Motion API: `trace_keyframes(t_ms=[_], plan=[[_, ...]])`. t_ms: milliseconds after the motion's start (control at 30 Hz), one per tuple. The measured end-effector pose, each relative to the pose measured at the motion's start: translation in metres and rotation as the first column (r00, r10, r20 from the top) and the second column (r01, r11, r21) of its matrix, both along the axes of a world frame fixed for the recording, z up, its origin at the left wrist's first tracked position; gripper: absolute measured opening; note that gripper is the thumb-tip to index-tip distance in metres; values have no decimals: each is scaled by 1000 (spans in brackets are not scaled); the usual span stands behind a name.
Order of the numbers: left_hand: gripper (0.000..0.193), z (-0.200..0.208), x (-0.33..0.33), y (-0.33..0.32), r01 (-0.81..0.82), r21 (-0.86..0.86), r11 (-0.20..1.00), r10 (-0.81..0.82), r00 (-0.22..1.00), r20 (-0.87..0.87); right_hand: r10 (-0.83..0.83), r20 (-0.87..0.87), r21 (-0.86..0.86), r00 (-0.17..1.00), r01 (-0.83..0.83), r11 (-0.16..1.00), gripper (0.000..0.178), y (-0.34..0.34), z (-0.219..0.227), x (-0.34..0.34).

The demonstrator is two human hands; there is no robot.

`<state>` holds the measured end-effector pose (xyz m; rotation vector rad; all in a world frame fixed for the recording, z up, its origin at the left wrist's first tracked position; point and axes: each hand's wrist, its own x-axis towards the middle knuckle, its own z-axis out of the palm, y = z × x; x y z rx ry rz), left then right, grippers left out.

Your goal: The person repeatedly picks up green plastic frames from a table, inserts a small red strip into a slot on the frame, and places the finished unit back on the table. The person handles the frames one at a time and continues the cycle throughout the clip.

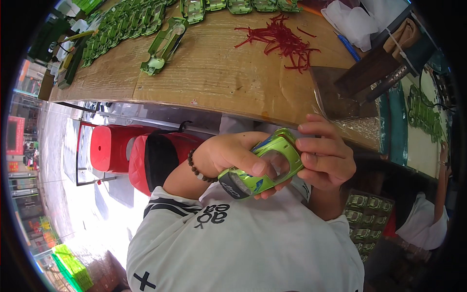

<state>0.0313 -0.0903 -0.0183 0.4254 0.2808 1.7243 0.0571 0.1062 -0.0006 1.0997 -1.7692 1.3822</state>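
gleaming green toy car [279, 168]; black-tipped

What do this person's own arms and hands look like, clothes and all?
The left hand and right hand wear no gloves. A bracelet of dark round beads, one paler, circles the left wrist. The left sleeve is short and white with dark stripes. No cables show on either arm.

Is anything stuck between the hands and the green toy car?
Nothing that I can see. The left hand holds the green toy car directly, and the right hand is right at the car's end, with nothing showing between.
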Motion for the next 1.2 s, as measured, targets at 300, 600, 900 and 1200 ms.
trace_keyframes(t_ms=[300, 600, 900, 1200], plan=[[65, 36, 12, -2, -715, -153, 682, 209, 392, -896, -214, 188, -96, 959, 235, 967, 46, -25, -24, 26], [94, 30, 29, 11, -882, 31, 470, 131, 35, -991, 197, 365, -462, 910, -7, 887, 59, -45, -37, 34], [107, 35, 33, 18, -808, 163, 566, -65, -240, -969, 346, 382, -540, 857, -97, 836, 59, -41, -40, 31], [115, 63, 13, 22, -598, -6, 802, -58, -68, -996, 454, 514, -766, 727, 152, 625, 55, -33, -35, 47]])
